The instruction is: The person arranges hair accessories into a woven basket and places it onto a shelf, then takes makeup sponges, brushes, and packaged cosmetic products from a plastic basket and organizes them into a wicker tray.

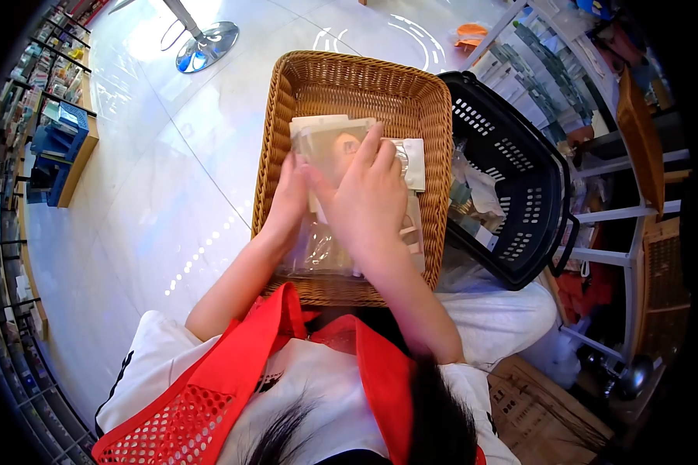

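Observation:
A brown wicker basket sits in front of my body with flat, pale packets in clear plastic inside it. My left hand grips the left edge of a pale packet with an orange mark on its front. Across its right side lies my right hand, fingers bent over the edge and thumb on its face. More clear plastic wrapping shows below the hands. At the right of the basket, a white packet lies partly behind my right hand.
A black perforated shopping basket holding packaged goods stands against the wicker basket's right side. White-framed shelving rises at the right. A cardboard box lies at lower right. Stocked racks line the left, beyond the tiled floor.

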`<state>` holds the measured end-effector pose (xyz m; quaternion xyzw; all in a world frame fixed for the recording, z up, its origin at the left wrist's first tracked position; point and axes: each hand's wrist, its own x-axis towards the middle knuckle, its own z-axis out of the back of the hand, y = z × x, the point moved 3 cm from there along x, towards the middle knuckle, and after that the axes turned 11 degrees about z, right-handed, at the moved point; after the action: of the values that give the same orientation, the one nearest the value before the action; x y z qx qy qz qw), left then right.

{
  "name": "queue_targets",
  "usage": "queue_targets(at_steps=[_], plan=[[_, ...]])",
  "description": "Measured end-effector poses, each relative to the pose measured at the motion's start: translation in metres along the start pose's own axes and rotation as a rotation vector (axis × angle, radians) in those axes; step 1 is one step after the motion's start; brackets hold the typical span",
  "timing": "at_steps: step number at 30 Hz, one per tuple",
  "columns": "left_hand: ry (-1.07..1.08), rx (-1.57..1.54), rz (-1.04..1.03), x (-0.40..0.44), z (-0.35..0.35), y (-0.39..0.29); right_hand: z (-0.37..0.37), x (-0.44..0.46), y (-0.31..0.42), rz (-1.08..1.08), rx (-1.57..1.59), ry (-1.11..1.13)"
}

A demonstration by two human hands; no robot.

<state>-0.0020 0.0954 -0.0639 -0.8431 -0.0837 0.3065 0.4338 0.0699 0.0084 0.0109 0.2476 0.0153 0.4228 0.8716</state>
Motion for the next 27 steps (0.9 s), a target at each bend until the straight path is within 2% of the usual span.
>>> queue_targets(at_steps=[1, 5, 7, 8, 11, 13, 14, 15, 19, 22, 23, 24, 27], plan=[[0.099, -0.158, 0.132, -0.015, -0.012, -0.009, -0.004, -0.001, 0.002, 0.004, 0.025, 0.004], [0.052, 0.023, 0.045, -0.006, -0.004, 0.001, -0.014, -0.002, -0.007, -0.022, 0.066, 0.019], [0.030, 0.111, -0.002, -0.002, -0.002, 0.004, -0.024, 0.000, -0.021, 0.052, 0.039, -0.095], [0.047, 0.061, 0.014, -0.002, -0.002, 0.004, -0.029, 0.001, -0.029, 0.089, 0.026, -0.151], [0.122, -0.084, 0.037, -0.005, 0.001, 0.004, -0.050, 0.016, -0.066, -0.197, 0.649, 0.068], [0.211, -0.179, 0.018, -0.005, 0.006, 0.009, -0.026, 0.019, -0.054, -0.188, 1.173, 0.219], [0.220, -0.054, -0.018, -0.006, 0.009, 0.007, -0.016, 0.019, -0.048, -0.181, 1.435, 0.298], [0.228, 0.072, -0.055, -0.007, 0.011, 0.001, -0.019, 0.022, -0.051, -0.133, 1.431, 0.343], [0.170, 0.568, -0.318, -0.011, -0.007, -0.034, -0.015, 0.028, -0.049, 0.207, 1.213, 0.222], [0.108, 0.750, -0.386, 0.003, -0.002, -0.036, -0.019, 0.034, -0.054, 0.233, 1.195, 0.265], [0.101, 0.780, -0.426, 0.009, -0.002, -0.035, -0.030, 0.036, -0.062, 0.332, 1.095, 0.231], [0.093, 0.808, -0.464, 0.012, -0.001, -0.033, -0.032, 0.035, -0.065, 0.342, 1.077, 0.225], [0.122, 0.720, -0.407, 0.010, -0.003, -0.030, -0.033, 0.034, -0.069, 0.352, 1.051, 0.236]])
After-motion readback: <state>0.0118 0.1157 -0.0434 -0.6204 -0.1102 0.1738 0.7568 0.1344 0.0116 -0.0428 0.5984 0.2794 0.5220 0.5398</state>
